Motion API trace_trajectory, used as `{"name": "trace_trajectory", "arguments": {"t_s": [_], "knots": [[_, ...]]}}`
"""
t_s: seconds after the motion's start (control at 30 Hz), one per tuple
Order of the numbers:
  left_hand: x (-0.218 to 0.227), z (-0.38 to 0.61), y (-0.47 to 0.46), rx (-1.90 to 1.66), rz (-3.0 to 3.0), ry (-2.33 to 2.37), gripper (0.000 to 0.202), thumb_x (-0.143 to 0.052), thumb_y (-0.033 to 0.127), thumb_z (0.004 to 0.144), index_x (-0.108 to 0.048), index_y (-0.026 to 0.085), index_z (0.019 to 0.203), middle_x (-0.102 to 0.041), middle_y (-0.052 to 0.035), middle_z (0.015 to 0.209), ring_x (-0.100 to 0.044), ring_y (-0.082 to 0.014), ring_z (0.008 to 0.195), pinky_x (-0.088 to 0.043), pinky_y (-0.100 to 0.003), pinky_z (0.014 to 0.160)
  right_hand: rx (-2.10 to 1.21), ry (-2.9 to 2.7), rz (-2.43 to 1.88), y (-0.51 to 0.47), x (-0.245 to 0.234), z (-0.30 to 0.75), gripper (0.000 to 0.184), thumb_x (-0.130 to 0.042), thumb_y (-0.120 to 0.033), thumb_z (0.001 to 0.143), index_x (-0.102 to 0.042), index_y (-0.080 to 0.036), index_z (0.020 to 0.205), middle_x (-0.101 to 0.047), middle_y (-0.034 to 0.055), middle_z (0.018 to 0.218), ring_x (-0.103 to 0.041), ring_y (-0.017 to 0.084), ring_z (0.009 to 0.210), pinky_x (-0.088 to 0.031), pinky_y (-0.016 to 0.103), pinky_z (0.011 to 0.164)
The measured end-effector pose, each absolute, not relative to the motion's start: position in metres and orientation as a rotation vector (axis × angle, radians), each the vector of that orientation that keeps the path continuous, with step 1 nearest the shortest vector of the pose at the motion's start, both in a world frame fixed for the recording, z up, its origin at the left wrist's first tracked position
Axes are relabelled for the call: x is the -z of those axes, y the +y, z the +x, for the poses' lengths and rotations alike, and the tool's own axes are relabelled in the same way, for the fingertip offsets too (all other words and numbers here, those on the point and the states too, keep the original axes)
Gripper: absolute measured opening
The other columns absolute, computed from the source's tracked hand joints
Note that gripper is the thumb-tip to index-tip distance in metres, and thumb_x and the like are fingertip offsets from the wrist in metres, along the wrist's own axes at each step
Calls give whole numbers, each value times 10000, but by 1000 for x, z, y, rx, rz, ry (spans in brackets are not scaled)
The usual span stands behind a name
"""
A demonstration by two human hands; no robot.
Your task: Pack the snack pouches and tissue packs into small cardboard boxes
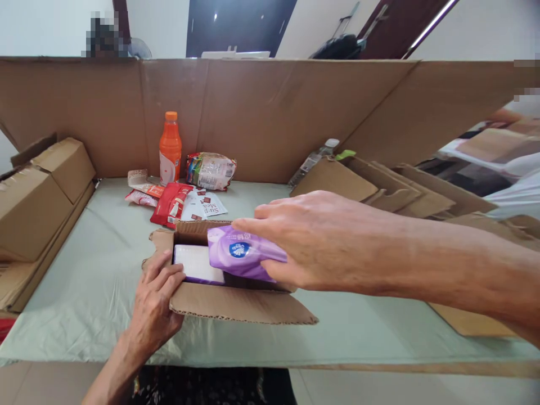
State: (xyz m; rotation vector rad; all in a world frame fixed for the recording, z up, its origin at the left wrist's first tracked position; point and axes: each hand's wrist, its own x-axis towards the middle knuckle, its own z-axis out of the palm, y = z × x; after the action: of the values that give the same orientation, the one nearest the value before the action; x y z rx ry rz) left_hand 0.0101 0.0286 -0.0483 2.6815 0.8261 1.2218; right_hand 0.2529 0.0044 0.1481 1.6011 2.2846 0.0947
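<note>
An open cardboard box (240,305) stands near the table's front edge with its flaps folded out. My left hand (154,295) grips the box's left end, fingers curled over the rim. My right hand (291,242) is closed on a purple tissue pack (248,253) with a blue logo, tilted over the box opening and partly below the rim. Inside, on the left, lies a white pack with a purple edge (198,262). The right part of the box interior is mostly hidden behind the tissue pack and my right hand.
Behind the box are an orange drink bottle (170,149), a red snack packet (171,205), white packets (206,203) and a patterned food bag (211,170). Cardboard boxes (42,197) line the left; folded cardboard (405,185) and a clear bottle (314,160) lie right. A tall cardboard wall (253,112) closes the back.
</note>
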Motion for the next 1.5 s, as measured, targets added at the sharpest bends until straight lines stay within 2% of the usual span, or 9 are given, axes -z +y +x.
{"name": "trace_trajectory", "arguments": {"t_s": [0.13,0.27,0.47,0.6,0.8,0.97,1.17,1.33,1.5], "knots": [[47,15,27,-1269,2668,864,469,-552,11,716,-587,191,1148,-741,-102,1119,-537,-366,1323,-535,-568,1007,-65,2158,1427,11,-148,241,207,-605,-98,789,-759,-196,887,-754,109,789,-704,290,720,-356,354,569],[48,17,27,-1264,2664,845,452,-552,7,722,-587,190,1134,-736,-105,1114,-526,-368,1325,-532,-575,1009,-26,2097,1368,24,-141,226,223,-611,-73,782,-779,-160,899,-785,136,858,-725,288,766,-399,350,581],[50,13,27,-1248,2643,817,508,-541,-22,690,-591,167,1158,-729,-119,1136,-501,-365,1343,-520,-590,1027,99,2136,1339,51,-101,220,273,-659,-165,812,-781,-100,1047,-789,200,1024,-750,344,941,-522,377,707],[53,10,27,-1230,2626,795,562,-522,-36,668,-588,169,1186,-725,-120,1156,-492,-361,1353,-522,-598,1026,333,2375,1525,52,-83,251,447,-683,-373,829,-737,-161,1218,-777,150,1159,-734,356,1053,-571,421,823],[58,9,29,-1206,2599,762,574,-526,-17,702,-580,161,1244,-692,-137,1218,-449,-349,1398,-510,-615,1055,367,2616,1922,13,-74,304,381,-518,-390,940,-751,-208,1181,-769,89,1219,-736,297,1084,-605,442,924],[57,9,22,-1355,2552,823,457,-588,24,789,-611,154,1226,-524,-176,1467,-425,-351,1445,-472,-592,1103,201,2835,2130,-16,-55,326,313,-531,-401,969,-761,-242,1110,-785,67,1156,-742,271,1067,-632,438,921],[52,8,8,-1681,2171,1151,424,-641,94,864,-635,266,1251,-300,-67,1670,-355,-313,1512,-417,-529,1159,199,2950,1934,-6,-44,326,316,-497,-326,987,-771,-231,1111,-785,75,1162,-722,276,1124,-605,480,981],[51,13,7,-1446,2256,1162,471,-599,161,884,-575,256,1344,-584,-117,1404,-540,-312,1340,-487,-555,1077,361,2979,1921,16,-40,324,337,-536,-293,948,-748,-213,1198,-675,121,1396,-641,301,1276,-527,548,1083],[48,23,14,-1396,2464,931,499,-590,69,819,-567,215,1296,-625,-141,1350,-556,-310,1350,-530,-542,1049,875,2996,2106,25,-37,331,325,-539,-356,960,-749,-246,1183,-674,104,1395,-619,287,1310,-507,521,1100]]}}
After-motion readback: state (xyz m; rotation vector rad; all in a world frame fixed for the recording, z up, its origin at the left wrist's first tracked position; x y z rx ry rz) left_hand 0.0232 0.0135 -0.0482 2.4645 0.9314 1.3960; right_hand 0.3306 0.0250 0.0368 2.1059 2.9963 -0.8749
